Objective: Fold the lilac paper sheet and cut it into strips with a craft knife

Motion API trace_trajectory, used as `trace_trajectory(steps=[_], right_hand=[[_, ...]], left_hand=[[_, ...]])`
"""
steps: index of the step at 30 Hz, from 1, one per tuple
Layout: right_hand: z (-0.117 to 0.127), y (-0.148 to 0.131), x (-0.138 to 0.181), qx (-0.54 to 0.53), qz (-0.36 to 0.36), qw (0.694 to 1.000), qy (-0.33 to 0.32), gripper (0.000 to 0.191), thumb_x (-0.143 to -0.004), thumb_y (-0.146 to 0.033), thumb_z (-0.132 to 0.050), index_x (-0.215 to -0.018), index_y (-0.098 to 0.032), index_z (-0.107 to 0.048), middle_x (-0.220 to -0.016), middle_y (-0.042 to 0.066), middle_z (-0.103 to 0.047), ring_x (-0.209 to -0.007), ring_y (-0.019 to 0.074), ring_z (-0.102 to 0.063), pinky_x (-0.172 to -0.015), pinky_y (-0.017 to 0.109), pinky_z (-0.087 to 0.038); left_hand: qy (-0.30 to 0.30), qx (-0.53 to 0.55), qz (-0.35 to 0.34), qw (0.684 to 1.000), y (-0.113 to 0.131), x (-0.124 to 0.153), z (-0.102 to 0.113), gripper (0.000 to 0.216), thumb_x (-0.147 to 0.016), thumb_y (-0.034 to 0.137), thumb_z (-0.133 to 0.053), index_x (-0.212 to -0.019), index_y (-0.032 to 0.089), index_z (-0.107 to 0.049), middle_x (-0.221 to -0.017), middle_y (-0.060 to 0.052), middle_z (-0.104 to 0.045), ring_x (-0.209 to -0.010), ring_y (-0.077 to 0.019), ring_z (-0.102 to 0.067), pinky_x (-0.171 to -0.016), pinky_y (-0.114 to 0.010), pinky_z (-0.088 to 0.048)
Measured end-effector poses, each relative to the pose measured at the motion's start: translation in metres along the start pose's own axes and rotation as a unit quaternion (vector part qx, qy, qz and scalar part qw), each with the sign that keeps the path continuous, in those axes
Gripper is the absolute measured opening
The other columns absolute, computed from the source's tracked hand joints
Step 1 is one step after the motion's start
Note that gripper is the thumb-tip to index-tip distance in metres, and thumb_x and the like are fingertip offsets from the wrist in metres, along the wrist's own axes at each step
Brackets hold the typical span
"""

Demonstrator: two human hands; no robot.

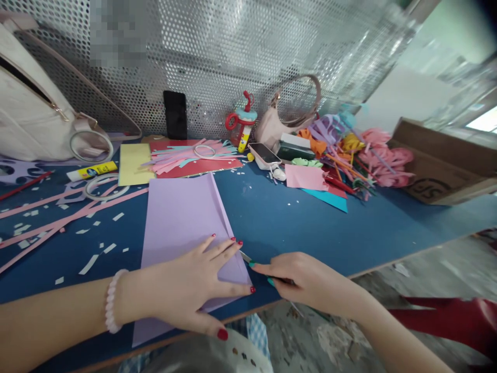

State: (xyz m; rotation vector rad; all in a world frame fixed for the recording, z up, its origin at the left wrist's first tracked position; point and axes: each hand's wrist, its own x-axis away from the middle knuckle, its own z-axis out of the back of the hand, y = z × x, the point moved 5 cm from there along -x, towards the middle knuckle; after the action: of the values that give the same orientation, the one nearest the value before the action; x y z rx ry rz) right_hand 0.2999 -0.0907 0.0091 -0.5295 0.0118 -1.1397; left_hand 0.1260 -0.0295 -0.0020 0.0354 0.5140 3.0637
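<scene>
A sheet of light purple paper [178,212] lies on the blue tabletop, with a folded edge along its right side. My left hand [186,282] rests flat on this sheet, fingers spread, with a pale beaded bracelet [112,303] at the wrist. At the sheet's right edge, close to the left fingertips, my right hand [301,280] is closed around a utility knife [245,257]. Its thin metal blade points toward the fold; most of the dark handle is hidden in the palm.
Paper strips [77,215], scraps, a tape roll [105,187] and a glue stick [97,170] lie left. Behind are fringed paper [186,158], a black phone [175,115] and a red-handled cup [243,127]. Paper flowers [388,160] and a cardboard box [438,171] stand right.
</scene>
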Motion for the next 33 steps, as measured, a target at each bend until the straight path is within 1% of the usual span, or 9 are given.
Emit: trace_trajectory(steps=[3,8,14,17,23,28,30,33], right_hand=[[0.003,0.002,-0.002,-0.011,0.006,1.000,0.001,0.048,-0.086,-0.009,-0.043,-0.129,-0.022,-0.061,-0.083,0.004,-0.068,-0.073,0.0154,-0.061,-0.064,0.024,-0.037],[0.004,0.004,0.003,-0.009,-0.002,1.000,-0.003,0.049,-0.085,-0.008,-0.043,-0.128,-0.021,-0.062,-0.083,0.005,-0.068,-0.072,0.0152,-0.060,-0.063,0.024,-0.037],[0.005,0.003,-0.007,0.023,0.024,0.999,0.003,0.046,-0.088,-0.011,-0.043,-0.130,-0.021,-0.059,-0.080,0.004,-0.066,-0.072,0.0155,-0.059,-0.063,0.025,-0.036],[0.005,0.005,-0.013,0.023,0.029,0.999,0.001,0.045,-0.090,-0.014,-0.043,-0.132,-0.021,-0.058,-0.081,0.004,-0.066,-0.073,0.0161,-0.060,-0.065,0.025,-0.037],[0.007,0.011,-0.011,-0.013,0.018,1.000,-0.002,0.049,-0.087,-0.010,-0.044,-0.132,-0.022,-0.058,-0.089,0.005,-0.070,-0.077,0.0157,-0.062,-0.068,0.024,-0.040],[0.008,0.009,-0.008,-0.015,0.010,1.000,-0.008,0.048,-0.087,-0.012,-0.045,-0.132,-0.022,-0.058,-0.088,0.005,-0.069,-0.078,0.0165,-0.062,-0.069,0.024,-0.040],[0.008,0.008,-0.008,-0.012,0.013,1.000,-0.015,0.048,-0.088,-0.012,-0.045,-0.133,-0.022,-0.057,-0.087,0.005,-0.069,-0.077,0.0166,-0.062,-0.068,0.025,-0.040],[0.008,0.008,-0.005,-0.018,0.019,0.999,-0.023,0.047,-0.090,-0.014,-0.044,-0.134,-0.022,-0.056,-0.086,0.005,-0.068,-0.077,0.0161,-0.062,-0.069,0.024,-0.040]], left_hand=[[0.017,-0.009,0.007,1.000,0.000,0.001,0.000,0.069,-0.087,0.067,-0.048,-0.147,0.038,-0.033,-0.156,-0.021,-0.017,-0.139,-0.0494,-0.021,-0.101,-0.069,-0.027],[0.026,-0.025,0.018,0.999,0.002,0.003,-0.001,0.070,-0.084,0.067,-0.052,-0.146,0.037,-0.035,-0.154,-0.021,-0.022,-0.137,-0.0499,-0.026,-0.101,-0.065,-0.030],[0.020,-0.031,0.048,0.998,0.002,0.002,-0.002,0.070,-0.084,0.067,-0.051,-0.145,0.039,-0.035,-0.153,-0.023,-0.024,-0.136,-0.0522,-0.026,-0.098,-0.067,-0.032],[0.016,-0.036,0.060,0.997,0.002,0.002,-0.002,0.070,-0.083,0.068,-0.051,-0.145,0.040,-0.034,-0.152,-0.023,-0.024,-0.136,-0.0515,-0.024,-0.098,-0.068,-0.031],[0.028,-0.042,0.056,0.997,0.002,0.003,-0.003,0.069,-0.084,0.068,-0.050,-0.145,0.040,-0.034,-0.151,-0.023,-0.027,-0.135,-0.0522,-0.027,-0.097,-0.069,-0.030],[0.039,-0.055,0.051,0.996,0.003,0.003,-0.005,0.071,-0.083,0.069,-0.050,-0.146,0.040,-0.033,-0.152,-0.021,-0.027,-0.134,-0.0515,-0.029,-0.098,-0.068,-0.029],[0.045,-0.075,0.040,0.995,0.001,0.002,-0.004,0.077,-0.082,0.072,-0.050,-0.148,0.038,-0.030,-0.151,-0.022,-0.029,-0.134,-0.0491,-0.031,-0.099,-0.066,-0.030],[0.066,-0.106,0.043,0.991,-0.011,0.001,0.000,0.087,-0.082,0.073,-0.047,-0.151,0.024,-0.026,-0.151,-0.024,-0.031,-0.138,-0.0431,-0.028,-0.105,-0.062,-0.025]])
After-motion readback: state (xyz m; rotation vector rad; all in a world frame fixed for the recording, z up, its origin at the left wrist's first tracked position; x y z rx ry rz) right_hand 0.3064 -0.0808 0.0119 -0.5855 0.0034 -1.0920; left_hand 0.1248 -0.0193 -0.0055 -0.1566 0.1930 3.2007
